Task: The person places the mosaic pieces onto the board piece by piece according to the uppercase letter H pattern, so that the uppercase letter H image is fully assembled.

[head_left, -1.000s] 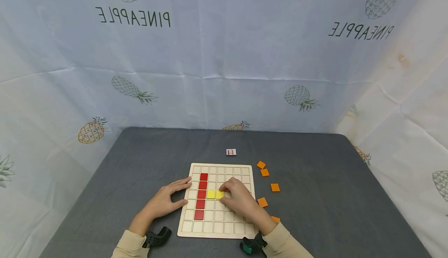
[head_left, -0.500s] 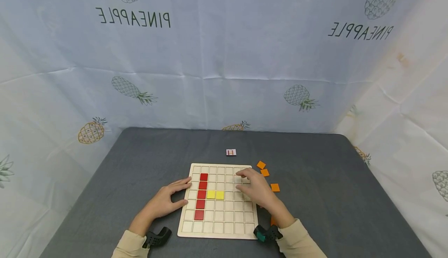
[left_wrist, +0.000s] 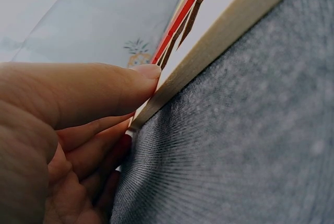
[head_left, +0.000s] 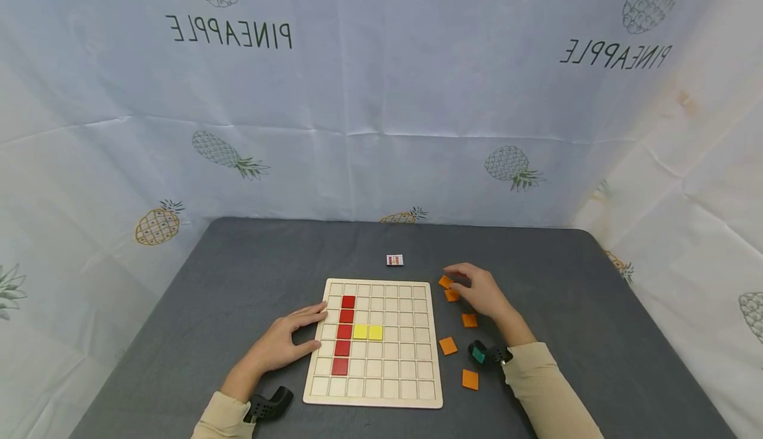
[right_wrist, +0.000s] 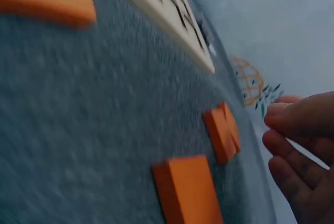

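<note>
Orange tile pair, approx. 2 o'clock of board: prob. light, stiff, bit slick; best pinched at opp. edges. R hand just beside, fingertips slightly apart, nothing held. L hand at board's 9 o'clock, fingers loose, touching edge. Vs. 0.5 s ago: R hand's off board, now by tiles.

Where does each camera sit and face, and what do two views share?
Head: worn on the head, facing forward and down at the board, orange tiles and printed cloth; left grip, right grip and both sleeves show.
Left wrist: on that wrist, facing the board's edge and gray table; left grip shows close up.
Right wrist: on that wrist, facing across table to orange tiles, board corner and cloth; part of the right grip shows.
Shared: head and right wrist both show orange tiles and board.
</note>
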A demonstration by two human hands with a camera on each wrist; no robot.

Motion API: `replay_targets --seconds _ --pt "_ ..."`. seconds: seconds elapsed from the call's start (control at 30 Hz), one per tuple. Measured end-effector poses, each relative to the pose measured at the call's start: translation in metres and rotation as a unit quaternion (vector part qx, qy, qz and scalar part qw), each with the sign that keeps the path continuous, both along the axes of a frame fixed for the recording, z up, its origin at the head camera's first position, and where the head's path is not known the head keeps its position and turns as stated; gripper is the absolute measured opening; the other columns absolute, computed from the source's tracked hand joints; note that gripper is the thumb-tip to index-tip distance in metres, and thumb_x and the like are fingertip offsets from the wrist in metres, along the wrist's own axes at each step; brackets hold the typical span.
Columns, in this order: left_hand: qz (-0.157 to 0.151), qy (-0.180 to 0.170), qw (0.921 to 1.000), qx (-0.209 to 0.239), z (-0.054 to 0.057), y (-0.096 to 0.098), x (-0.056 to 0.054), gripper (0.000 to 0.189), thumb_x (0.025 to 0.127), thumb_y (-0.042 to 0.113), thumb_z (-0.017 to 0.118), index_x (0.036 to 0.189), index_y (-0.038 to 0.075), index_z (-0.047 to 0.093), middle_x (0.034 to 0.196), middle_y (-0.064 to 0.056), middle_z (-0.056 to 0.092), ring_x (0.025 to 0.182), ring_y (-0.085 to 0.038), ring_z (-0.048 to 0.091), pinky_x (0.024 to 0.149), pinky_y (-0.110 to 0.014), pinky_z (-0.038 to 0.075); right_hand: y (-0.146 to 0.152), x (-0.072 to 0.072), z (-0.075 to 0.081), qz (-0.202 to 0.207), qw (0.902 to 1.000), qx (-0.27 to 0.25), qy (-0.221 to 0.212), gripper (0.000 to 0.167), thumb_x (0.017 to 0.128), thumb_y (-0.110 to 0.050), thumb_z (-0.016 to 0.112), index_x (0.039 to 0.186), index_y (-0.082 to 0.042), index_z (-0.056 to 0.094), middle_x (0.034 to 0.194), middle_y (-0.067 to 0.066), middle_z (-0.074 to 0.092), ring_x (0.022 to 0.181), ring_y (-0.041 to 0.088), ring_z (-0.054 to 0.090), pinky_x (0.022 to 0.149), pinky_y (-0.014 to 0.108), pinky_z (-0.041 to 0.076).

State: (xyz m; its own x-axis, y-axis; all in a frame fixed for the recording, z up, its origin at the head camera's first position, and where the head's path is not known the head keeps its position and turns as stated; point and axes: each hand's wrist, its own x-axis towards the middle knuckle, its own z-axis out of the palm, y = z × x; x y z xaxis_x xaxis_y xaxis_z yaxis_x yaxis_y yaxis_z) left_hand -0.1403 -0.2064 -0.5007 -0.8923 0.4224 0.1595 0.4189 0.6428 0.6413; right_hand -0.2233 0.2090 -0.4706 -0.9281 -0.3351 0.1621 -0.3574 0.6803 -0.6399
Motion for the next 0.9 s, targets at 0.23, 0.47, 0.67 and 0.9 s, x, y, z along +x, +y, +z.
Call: replay_targets --seconds 0.23,0.47,0.67,0.9 --pt "-0.005 -0.001 1.0000 0.007 -0.003 -0.001 0.000 0.053 0.086 0.034 0.069 0.133 0.014 0.057 0.144 -0.003 0.048 0.132 -0.032 0.044 0.100 -0.055 0.040 0.012 -0.016 -0.007 0.039 0.9989 0.005 -0.027 0.033 0.092 -0.002 0.058 0.125 -0.005 0.062 0.127 0.015 0.060 0.117 0.036 0.055 0.094 0.051 0.048" --pt "-0.005 -0.003 0.9999 0.013 -0.004 -0.001 -0.001 0.053 0.086 0.035 0.069 0.134 0.014 0.057 0.144 -0.003 0.048 0.132 -0.032 0.044 0.100 -0.055 0.040 0.013 -0.023 -0.010 0.059 0.9967 0.011 -0.055 0.036 0.092 0.002 0.055 0.126 -0.006 0.062 0.128 0.016 0.060 0.120 0.037 0.053 0.097 0.052 0.045" --pt "-0.004 0.002 0.9999 0.012 -0.001 -0.001 0.000 0.053 0.085 0.033 0.070 0.133 0.013 0.058 0.144 -0.004 0.048 0.132 -0.032 0.044 0.100 -0.054 0.041 0.013 -0.025 -0.013 0.049 0.9981 0.010 -0.037 0.033 0.090 -0.001 0.060 0.122 -0.005 0.064 0.122 0.015 0.060 0.113 0.036 0.056 0.093 0.051 0.047" --pt "-0.001 0.001 1.0000 0.008 0.001 -0.001 0.000 0.053 0.085 0.033 0.070 0.132 0.013 0.058 0.144 -0.003 0.049 0.132 -0.032 0.044 0.100 -0.054 0.041 0.013 -0.024 -0.017 0.017 0.9993 0.026 -0.021 0.029 0.089 -0.007 0.064 0.118 -0.008 0.067 0.114 0.010 0.060 0.106 0.032 0.058 0.090 0.049 0.049"
